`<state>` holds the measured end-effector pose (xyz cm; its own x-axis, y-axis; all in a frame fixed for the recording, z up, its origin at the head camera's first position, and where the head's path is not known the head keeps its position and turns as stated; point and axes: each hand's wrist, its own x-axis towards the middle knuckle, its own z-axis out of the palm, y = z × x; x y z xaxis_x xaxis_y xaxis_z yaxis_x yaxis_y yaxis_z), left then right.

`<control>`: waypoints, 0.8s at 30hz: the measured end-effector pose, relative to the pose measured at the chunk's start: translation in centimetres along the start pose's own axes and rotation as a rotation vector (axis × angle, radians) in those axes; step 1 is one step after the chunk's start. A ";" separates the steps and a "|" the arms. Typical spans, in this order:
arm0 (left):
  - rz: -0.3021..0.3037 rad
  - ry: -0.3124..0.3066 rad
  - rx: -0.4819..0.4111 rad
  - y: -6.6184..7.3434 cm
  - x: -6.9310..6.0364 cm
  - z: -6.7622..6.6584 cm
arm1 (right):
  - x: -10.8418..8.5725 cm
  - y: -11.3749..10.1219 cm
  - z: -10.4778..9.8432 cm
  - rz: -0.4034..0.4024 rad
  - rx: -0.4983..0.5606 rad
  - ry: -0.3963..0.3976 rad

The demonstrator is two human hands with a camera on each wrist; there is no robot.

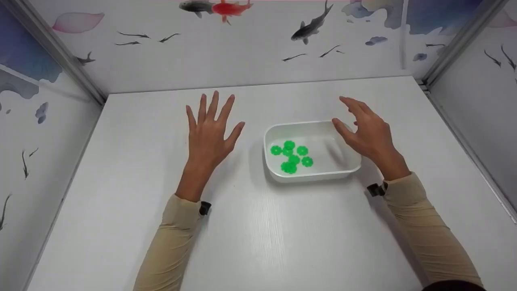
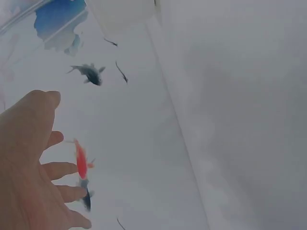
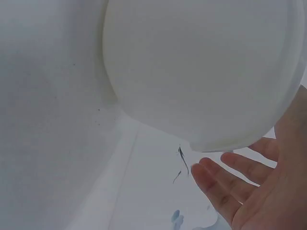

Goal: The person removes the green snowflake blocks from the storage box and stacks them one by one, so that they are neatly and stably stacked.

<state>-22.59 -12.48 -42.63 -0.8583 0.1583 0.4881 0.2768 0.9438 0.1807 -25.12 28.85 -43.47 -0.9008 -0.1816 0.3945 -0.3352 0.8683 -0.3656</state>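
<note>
A white rectangular tub (image 1: pixel 319 176) sits right of centre on the table, with several small green flower-shaped pieces (image 1: pixel 302 150) lying mostly in its left half. My left hand (image 1: pixel 208 139) is spread flat-fingered over the table, left of the tub, and holds nothing; the left wrist view shows the same hand (image 2: pixel 29 163) with its fingers apart. Over the tub's right end hovers my right hand (image 1: pixel 369 131), thumb and fingers apart with nothing between them. In the right wrist view the tub's side (image 3: pixel 201 72) hides part of that hand (image 3: pixel 259 191).
The white table (image 1: pixel 250 234) is bordered by upright panels at the back and both sides. Painted fish, such as a red one (image 1: pixel 228 8), decorate the back panel (image 1: pixel 242 60). Metal posts (image 1: pixel 464 40) stand at the corners. A dark round object (image 1: pixel 452 286) shows at the bottom right.
</note>
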 end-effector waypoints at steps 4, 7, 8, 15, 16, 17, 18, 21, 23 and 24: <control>0.042 0.000 -0.057 1.2 -0.2 0.0 | -0.4 0.3 -0.1 0.005 0.004 -0.005; 0.069 -0.017 -0.101 2.2 -0.4 0.1 | -0.6 0.4 -0.2 0.027 0.006 -0.027; 0.078 -0.024 -0.113 2.5 -0.5 0.2 | -0.7 0.5 -0.2 0.033 0.007 -0.035; 0.119 -0.106 -0.183 4.7 -1.2 1.0 | -1.0 1.1 0.0 0.063 0.041 -0.097; 0.122 -0.122 -0.187 4.9 -1.3 1.0 | -1.0 1.2 0.0 0.067 0.057 -0.106; 0.124 -0.138 -0.192 5.2 -1.4 1.2 | -1.1 1.2 0.0 0.069 0.071 -0.115; 0.127 -0.152 -0.197 5.5 -1.5 1.3 | -1.1 1.3 0.0 0.071 0.083 -0.123; 0.139 -0.186 -0.219 6.0 -1.7 1.6 | -1.1 1.3 -0.1 0.078 0.104 -0.149; 0.153 -0.197 -0.239 6.4 -1.7 1.7 | -1.0 1.4 -0.1 0.084 0.105 -0.166; 0.161 -0.200 -0.250 6.5 -1.7 1.8 | -1.0 1.3 -0.1 0.086 0.103 -0.174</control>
<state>-20.09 -6.09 -43.84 -0.8556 0.3763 0.3554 0.4916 0.8057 0.3305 -24.65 30.25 -44.27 -0.9584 -0.1938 0.2097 -0.2735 0.8337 -0.4797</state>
